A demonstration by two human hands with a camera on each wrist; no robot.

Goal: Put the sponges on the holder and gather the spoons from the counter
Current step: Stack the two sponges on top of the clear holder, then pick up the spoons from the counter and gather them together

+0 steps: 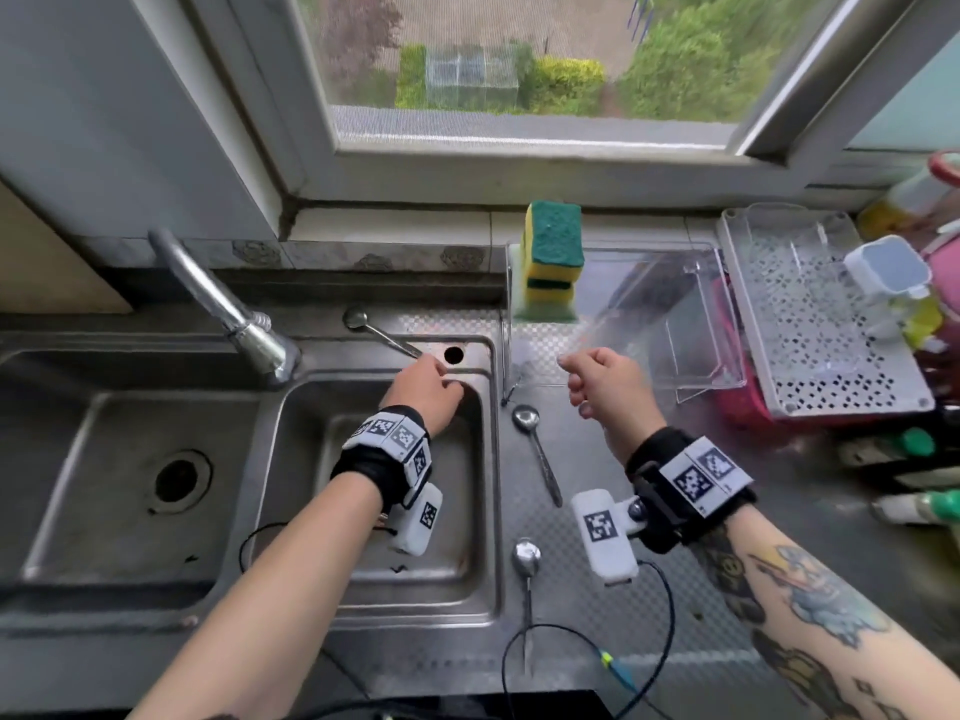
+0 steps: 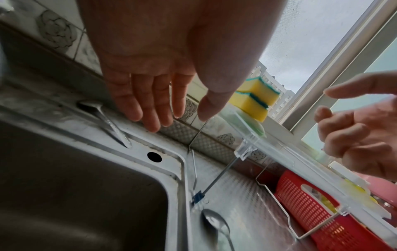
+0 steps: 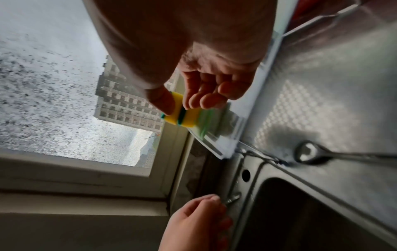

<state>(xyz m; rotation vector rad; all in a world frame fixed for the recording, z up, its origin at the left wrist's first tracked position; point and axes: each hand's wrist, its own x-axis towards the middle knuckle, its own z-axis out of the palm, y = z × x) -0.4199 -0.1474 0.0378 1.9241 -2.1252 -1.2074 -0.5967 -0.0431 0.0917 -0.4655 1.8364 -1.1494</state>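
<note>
Two sponges (image 1: 554, 257) are being kept stacked on the left end of the clear holder (image 1: 670, 324), far right of the sink (image 1: 291, 407). The left hand (image 1: 426, 392) is being held over the far sink rim with fingers straight and apart, just beside the handle of the far spoon (image 1: 375, 331). The right hand (image 1: 605, 381) is being held near the holder, loosely curled, holding nothing. Two more spoons (image 1: 537, 454) are being left on the counter (image 1: 571, 641) right of the sink.

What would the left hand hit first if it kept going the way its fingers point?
Probably the handle of the spoon on the sink's back ledge; the left hand reaches toward it with straight fingers. How close is unclear.
</note>
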